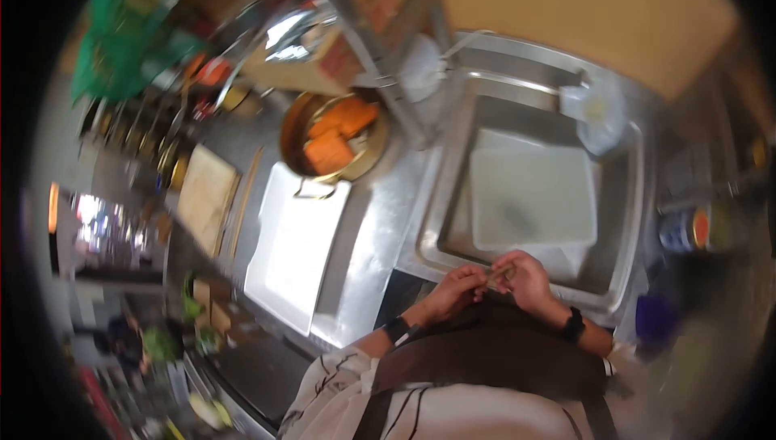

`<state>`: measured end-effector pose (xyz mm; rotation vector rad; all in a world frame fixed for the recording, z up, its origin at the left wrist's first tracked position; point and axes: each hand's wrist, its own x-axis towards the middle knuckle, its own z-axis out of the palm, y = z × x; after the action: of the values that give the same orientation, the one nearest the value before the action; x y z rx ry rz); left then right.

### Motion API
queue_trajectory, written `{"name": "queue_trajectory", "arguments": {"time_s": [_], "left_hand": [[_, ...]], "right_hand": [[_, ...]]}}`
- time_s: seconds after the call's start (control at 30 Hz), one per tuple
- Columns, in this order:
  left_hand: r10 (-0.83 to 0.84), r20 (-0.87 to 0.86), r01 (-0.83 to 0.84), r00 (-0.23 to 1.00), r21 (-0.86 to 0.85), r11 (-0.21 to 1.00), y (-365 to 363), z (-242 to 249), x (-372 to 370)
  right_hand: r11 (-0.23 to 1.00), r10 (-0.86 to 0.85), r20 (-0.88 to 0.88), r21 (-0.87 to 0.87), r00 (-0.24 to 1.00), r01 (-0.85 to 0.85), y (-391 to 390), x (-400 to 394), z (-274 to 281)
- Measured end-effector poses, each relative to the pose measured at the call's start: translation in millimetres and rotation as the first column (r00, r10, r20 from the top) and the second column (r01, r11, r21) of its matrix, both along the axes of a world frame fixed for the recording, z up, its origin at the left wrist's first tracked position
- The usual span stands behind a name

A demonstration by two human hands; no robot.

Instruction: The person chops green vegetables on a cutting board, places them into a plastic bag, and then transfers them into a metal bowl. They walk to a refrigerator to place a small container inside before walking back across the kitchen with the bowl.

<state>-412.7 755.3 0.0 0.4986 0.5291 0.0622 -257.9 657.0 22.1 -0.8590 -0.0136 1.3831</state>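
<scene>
My left hand [457, 291] and my right hand [527, 282] meet in front of my dark apron [501, 351], at the near edge of the metal sink [533, 278]. The fingers of both hands are pinched together around a small brownish piece [501, 272], too small and blurred to name. Inside the sink sits a pale translucent rectangular tub [533, 197]. A clear plastic bag [598, 121] hangs at the sink's far right corner.
On the steel counter to the left are a white tray [291, 250], a brass-coloured pot [373, 153] with orange chunks [330, 151], and a cutting board [206, 197]. A metal shelf post [360, 44] rises behind. A labelled can [685, 228] stands at the right.
</scene>
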Motion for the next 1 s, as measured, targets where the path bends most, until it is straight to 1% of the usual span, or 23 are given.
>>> {"name": "queue_trajectory", "arguments": {"time_s": [0.03,0.1,0.13,0.17,0.2,0.23,0.3,0.37,0.4,0.47,0.6,0.63,0.73,0.87,0.9,1.0], "left_hand": [[0.023,0.015,-0.023,1.0,0.01,1.0,-2,-2,-1],[0.046,0.046,-0.047,0.998,0.026,0.999,-6,-8,-2],[0.077,0.031,-0.079,0.997,0.044,0.996,-9,-6,-2],[0.106,0.016,-0.107,0.994,0.06,0.992,-11,-2,-1],[0.133,0.002,-0.133,0.991,0.075,0.988,-13,1,-1],[0.13,0.062,-0.133,0.99,0.054,0.99,-14,-11,-6],[0.157,0.038,-0.159,0.987,0.061,0.985,-17,-9,-9],[0.173,-0.005,-0.172,0.985,0.09,0.981,-19,-13,-14],[0.211,-0.005,-0.21,0.977,0.101,0.973,-21,-17,-15],[0.286,-0.004,-0.283,0.958,0.125,0.951,-25,-22,-16],[0.317,-0.072,-0.287,0.946,0.274,0.918,-26,-19,-17],[0.339,-0.055,-0.305,0.939,0.32,0.897,-27,-27,-16],[0.346,-0.011,-0.331,0.938,0.264,0.906,-27,-26,-19],[0.393,-0.047,-0.356,0.918,0.34,0.871,-28,-31,-17],[0.392,-0.032,-0.36,0.919,0.334,0.871,-28,-32,-17],[0.446,0.001,-0.445,0.895,0.064,0.893,-26,-15,-21]], "right_hand": [[0.999,0.013,-0.036,-0.028,0.999,-0.014,1,-1,1],[0.977,0.188,0.073,-0.116,0.979,-0.179,0,-2,-5],[0.956,0.265,0.129,-0.165,0.955,-0.243,0,-4,-7],[0.891,0.419,0.195,-0.276,0.887,-0.36,2,-6,-3],[0.882,0.44,0.193,-0.275,0.877,-0.382,4,-8,0],[0.873,0.461,0.191,-0.272,0.867,-0.404,5,-9,4],[0.864,0.476,0.176,-0.274,0.862,-0.422,8,-12,7],[0.845,0.504,0.12,-0.273,0.855,-0.46,9,-12,2],[0.833,0.521,0.092,-0.273,0.848,-0.482,11,-12,0],[0.798,0.574,0.103,-0.294,0.812,-0.527,14,-11,-2],[0.751,0.64,0.138,-0.322,0.756,-0.577,20,-12,-2],[0.735,0.66,0.137,-0.319,0.738,-0.598,21,-9,-5],[0.696,0.706,0.123,-0.306,0.698,-0.65,26,-7,-5],[0.683,0.718,0.127,-0.314,0.684,-0.659,31,-7,-2],[0.693,0.709,0.122,-0.305,0.694,-0.654,32,-7,-2],[0.728,0.672,0.127,-0.292,0.73,-0.62,35,-6,-4]]}}
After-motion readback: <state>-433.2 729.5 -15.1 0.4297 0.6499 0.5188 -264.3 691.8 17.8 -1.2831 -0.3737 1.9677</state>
